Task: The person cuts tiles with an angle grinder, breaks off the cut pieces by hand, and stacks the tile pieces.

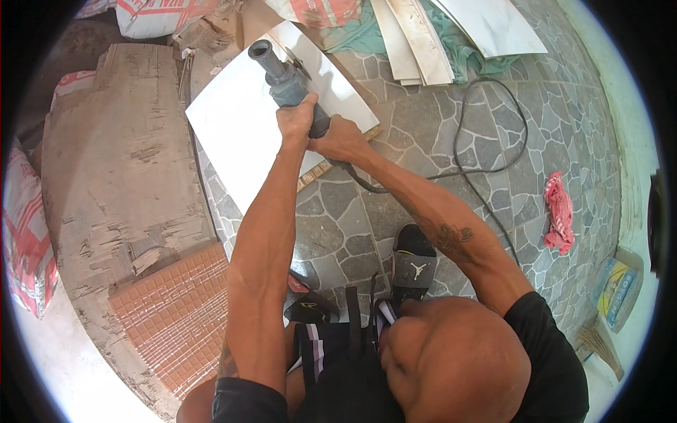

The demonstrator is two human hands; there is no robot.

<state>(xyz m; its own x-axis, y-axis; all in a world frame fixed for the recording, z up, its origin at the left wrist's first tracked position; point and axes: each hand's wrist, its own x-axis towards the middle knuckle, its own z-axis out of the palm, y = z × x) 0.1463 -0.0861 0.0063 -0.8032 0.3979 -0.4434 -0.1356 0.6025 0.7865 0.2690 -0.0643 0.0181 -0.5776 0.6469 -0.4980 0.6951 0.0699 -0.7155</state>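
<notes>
Both my hands grip a blue-grey angle grinder [288,90] above a white tile [236,116]. My left hand [296,121] is closed around the middle of its body, thumb toward the front. My right hand [341,139] is wrapped round the rear end, close beside the left, where the black cord [365,185] leaves the tool. A dark hollow-ended tube sticks out at the grinder's far end. The thin cutting disc [299,62] stands on edge at its right side, over the tile. Whether the disc touches the tile I cannot tell.
A worn wooden board [123,162] and a brown grid-patterned tile [180,310] lie left. Cut white strips [416,42] rest on green cloth [462,53] at the far right. The cord loops across the stone-patterned floor [430,116]. A pink cloth [558,215] lies right.
</notes>
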